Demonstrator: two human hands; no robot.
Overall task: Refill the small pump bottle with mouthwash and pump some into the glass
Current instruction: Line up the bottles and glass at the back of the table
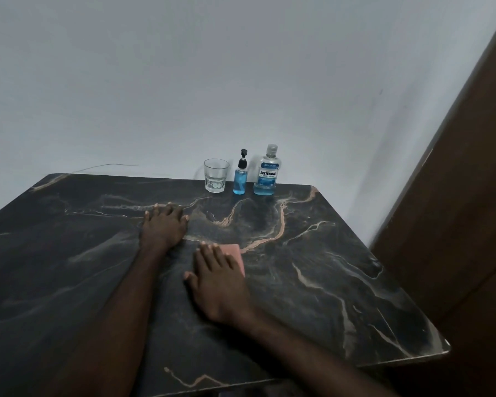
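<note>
Three items stand in a row at the table's far edge by the wall: a clear glass point(216, 175), a small pump bottle point(240, 177) with a black pump and blue liquid, and a large mouthwash bottle point(265, 171) with a blue label and low blue liquid. My left hand point(163, 224) lies flat on the table, fingers spread, well in front of the glass. My right hand point(216, 277) rests flat on a pink cloth point(236, 255), nearer to me. Neither hand touches the bottles or the glass.
The dark marble-patterned table point(327, 267) fills the lower view, its right corner near a brown wooden panel point(455, 224). A pale wall stands behind the table. A thin wire point(106, 166) runs along the wall behind the far left edge.
</note>
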